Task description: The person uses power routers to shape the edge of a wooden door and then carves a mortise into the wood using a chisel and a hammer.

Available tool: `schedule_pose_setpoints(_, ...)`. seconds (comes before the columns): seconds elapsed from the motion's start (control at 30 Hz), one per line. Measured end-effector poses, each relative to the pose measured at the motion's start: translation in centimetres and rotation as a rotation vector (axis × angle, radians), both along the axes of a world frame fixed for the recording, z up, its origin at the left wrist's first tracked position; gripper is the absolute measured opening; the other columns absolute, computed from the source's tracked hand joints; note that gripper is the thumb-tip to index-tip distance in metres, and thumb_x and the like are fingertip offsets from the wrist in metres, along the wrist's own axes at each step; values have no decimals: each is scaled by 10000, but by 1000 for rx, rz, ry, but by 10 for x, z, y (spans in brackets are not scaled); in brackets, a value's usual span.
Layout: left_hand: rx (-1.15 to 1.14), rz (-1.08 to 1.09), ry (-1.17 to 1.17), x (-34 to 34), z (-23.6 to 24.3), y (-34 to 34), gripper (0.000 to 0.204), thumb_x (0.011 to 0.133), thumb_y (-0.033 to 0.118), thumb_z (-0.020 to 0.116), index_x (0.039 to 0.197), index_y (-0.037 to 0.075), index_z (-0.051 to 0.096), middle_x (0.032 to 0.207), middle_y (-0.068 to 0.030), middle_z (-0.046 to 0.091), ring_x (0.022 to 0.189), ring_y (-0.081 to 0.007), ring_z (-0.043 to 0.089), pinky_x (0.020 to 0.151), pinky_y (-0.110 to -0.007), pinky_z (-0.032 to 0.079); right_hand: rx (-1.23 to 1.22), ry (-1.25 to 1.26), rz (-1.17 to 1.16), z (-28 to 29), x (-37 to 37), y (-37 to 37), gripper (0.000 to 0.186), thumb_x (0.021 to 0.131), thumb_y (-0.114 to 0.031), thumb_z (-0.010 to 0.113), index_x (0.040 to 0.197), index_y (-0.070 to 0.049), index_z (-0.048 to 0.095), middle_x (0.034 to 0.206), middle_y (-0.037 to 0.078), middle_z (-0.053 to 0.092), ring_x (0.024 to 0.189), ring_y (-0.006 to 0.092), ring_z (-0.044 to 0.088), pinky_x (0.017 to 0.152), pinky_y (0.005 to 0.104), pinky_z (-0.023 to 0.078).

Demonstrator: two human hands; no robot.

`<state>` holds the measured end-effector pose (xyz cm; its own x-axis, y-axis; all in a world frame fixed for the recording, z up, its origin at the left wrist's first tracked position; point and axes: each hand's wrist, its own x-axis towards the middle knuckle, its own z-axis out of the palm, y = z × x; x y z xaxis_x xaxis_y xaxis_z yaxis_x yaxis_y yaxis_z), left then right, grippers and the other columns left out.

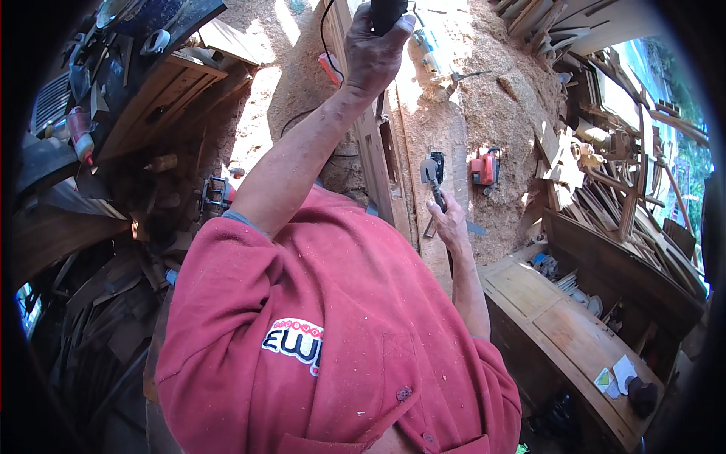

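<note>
Shirt: red, button-front, a patch on the chest, dust specks on the cloth. Right hand: fingers closed around the dark handle of a hand tool, grip firm. Hand tool: rounded grey head pointing away from the wearer, held above a dusty board. Metal strip: thin, just beside the right hand, partly hidden by it. Cabinet: wooden, lying to the right, small items in its open side, papers and a dark round object on top. Router: red and silver, near the left elbow. Black fitting: small, just beside the head of the hand tool; whether they touch cannot be told. Red power tool: compact, resting on sawdust to the right of the hand tool. Wood frame: long, slotted, to the left of the hand tool. Left hand: reaching forward, clenched on a black tool, which the top edge cuts off; its kind cannot be told. Bottle: red and white, on the cluttered left bench. Timber: offcuts piled at far right.
</note>
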<state>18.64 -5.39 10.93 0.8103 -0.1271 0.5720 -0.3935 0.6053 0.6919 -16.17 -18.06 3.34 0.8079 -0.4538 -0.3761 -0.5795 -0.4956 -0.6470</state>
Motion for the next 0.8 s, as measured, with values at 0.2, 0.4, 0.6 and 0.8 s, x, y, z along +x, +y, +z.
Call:
schedule_pose_setpoints(0.2,28,147,-43,-2,6,4,655,929,-84,536,1528,-34,275,1550,-97,378,1406,-202,379,1142,-307,312,47,203,-29,21,12,-3,505,943,-363,639,1325,-39,577,949,164,669,883,266,649,827,392,498)
schedule_pose_setpoints(0.4,67,226,-113,3,-6,6,646,973,-26,520,1551,-8,231,1552,-102,377,1360,-182,399,1107,-315,343,49,74,-79,24,28,-20,496,975,-412,603,1330,-67,581,902,152,670,837,243,651,776,379,503)
schedule_pose_setpoints(0.6,6,291,-119,3,-8,-1,506,1002,45,510,1481,-8,354,1461,-116,453,1271,-205,469,1041,-308,406,57,-86,-68,85,72,-18,417,1036,-379,524,1334,-92,567,806,74,618,727,158,594,679,334,480)
schedule_pose_setpoints(0.8,152,200,199,-36,8,7,274,884,194,761,1056,68,588,855,16,628,758,-57,566,699,-243,484,-187,-609,171,205,131,1,422,1055,-216,512,1465,-119,490,964,-9,641,638,17,429,557,190,366)
